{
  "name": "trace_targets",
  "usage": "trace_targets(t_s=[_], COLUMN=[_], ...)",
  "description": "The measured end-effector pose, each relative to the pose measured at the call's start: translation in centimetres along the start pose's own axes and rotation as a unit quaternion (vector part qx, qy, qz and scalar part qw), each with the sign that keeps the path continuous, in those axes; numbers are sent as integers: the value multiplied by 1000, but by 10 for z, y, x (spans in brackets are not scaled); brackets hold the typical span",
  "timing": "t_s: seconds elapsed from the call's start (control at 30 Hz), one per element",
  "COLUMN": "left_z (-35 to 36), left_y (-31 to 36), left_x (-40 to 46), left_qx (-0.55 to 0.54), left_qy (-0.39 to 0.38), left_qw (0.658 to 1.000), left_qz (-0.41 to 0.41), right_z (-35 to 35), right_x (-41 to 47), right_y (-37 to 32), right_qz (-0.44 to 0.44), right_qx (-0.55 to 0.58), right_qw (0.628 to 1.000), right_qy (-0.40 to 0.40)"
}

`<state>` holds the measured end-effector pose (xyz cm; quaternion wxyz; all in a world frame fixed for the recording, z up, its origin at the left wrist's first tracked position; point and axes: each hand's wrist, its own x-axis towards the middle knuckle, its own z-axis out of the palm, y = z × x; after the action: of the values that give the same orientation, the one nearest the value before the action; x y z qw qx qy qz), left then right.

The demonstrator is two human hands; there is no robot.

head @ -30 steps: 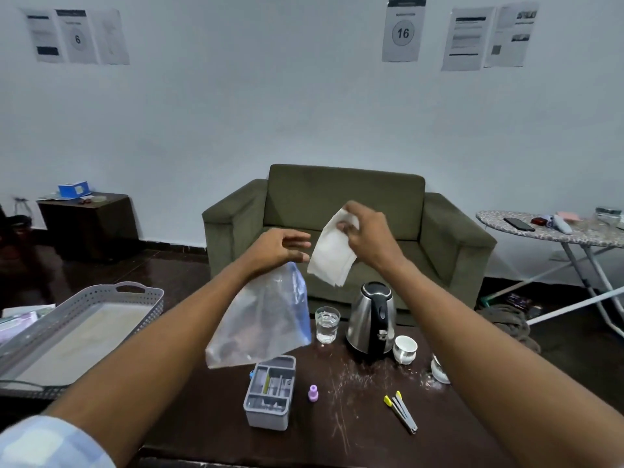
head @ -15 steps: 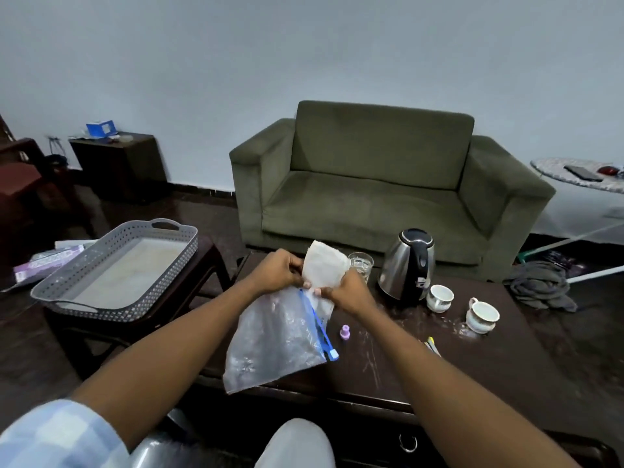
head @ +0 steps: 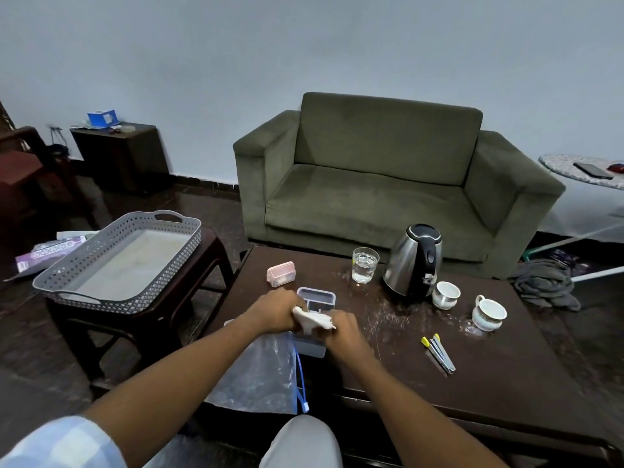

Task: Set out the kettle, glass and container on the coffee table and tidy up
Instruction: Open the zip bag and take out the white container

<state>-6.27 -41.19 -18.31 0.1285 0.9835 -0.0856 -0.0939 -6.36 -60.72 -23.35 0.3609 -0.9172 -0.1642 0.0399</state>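
A steel kettle [head: 412,260] with a black handle stands at the back of the dark coffee table [head: 506,359], a glass [head: 364,265] of water just left of it. A grey compartment container [head: 316,297] lies in front, partly hidden by my hands. My left hand [head: 275,310] and my right hand [head: 341,329] both grip a crumpled white cloth [head: 314,320] at the mouth of a clear zip bag [head: 260,376] that hangs over the table's near edge.
Two white cups [head: 445,294] [head: 489,313] stand right of the kettle. A pink lidded box [head: 281,273] lies at the back left, yellow-tipped tools [head: 438,352] at the right. A grey perforated tray [head: 121,261] rests on a side table to the left. A green sofa [head: 381,184] stands behind.
My hands and the cloth dropped from chest height down to the bag's mouth over the table. The cloth is now bunched between both hands. The camera tilted downward.
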Motion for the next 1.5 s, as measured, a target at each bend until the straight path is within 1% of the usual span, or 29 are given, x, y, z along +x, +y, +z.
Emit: trace_targets(t_s=[0.07, 0.2, 0.3, 0.33, 0.4, 0.47, 0.53, 0.6, 0.63, 0.7, 0.77, 0.8, 0.93, 1.0, 1.1, 1.2, 1.37, 1.43, 1.5], left_z=[-3, -5, 0, 2, 5, 4, 3, 3, 2, 1, 0, -1, -8, -9, -9, -15, -32, -37, -40], left_y=[0, 0, 2, 3, 1, -2, -6, -8, -8, -6, -5, -4, -6, -8, -13, -20, -30, -34, -37], left_x=[-1, 1, 4, 4, 5, 4, 3, 1, 0, -3, -3, -4, -4, -5, -3, 1, 12, 16, 19], left_qx=[-4, 40, 56, 58, 50, 29, -17, -49, -48, -32, -22, -21, -21, -24, -30, -70, -132, -160, -175], left_qy=[-8, -14, -21, -26, -33, -36, -15, 15, 22, 20, 3, -6, -21, -30, -45, -41, -16, -1, 15], left_qw=[1000, 999, 998, 998, 998, 998, 999, 998, 998, 998, 997, 997, 998, 997, 996, 994, 985, 979, 975], left_qz=[10, -1, -16, -20, -28, -34, -29, -32, -38, -56, -69, -69, -64, -70, -71, -78, -112, -125, -134], right_z=[2, -1, -3, -2, -2, 0, 5, 11, 13, 17, 20, 21, 24, 26, 28, 20, -3, -7, -8], right_x=[-1, 1, -3, -6, -14, -22, -28, -30, -30, -31, -32, -33, -28, -28, -29, -24, 16, 36, 54], right_y=[0, 2, 4, 4, 5, 6, 7, 6, 5, 3, 4, 5, 6, 6, 11, 17, 17, 17, 20], right_qz=[-30, -15, -23, -29, -51, -82, -89, -72, -61, -56, -71, -78, -77, -63, -62, -50, -27, -6, 23], right_qx=[-9, 33, -9, -7, 10, 4, -14, -25, -21, -9, -28, -50, -154, -169, -144, -110, -118, -118, -121], right_qw=[1000, 999, 1000, 999, 995, 989, 987, 989, 990, 991, 990, 990, 985, 983, 988, 992, 988, 989, 990], right_qy=[4, 29, 16, 27, 80, 126, 137, 127, 122, 123, 116, 103, 6, -11, 5, 48, 94, 89, 66])
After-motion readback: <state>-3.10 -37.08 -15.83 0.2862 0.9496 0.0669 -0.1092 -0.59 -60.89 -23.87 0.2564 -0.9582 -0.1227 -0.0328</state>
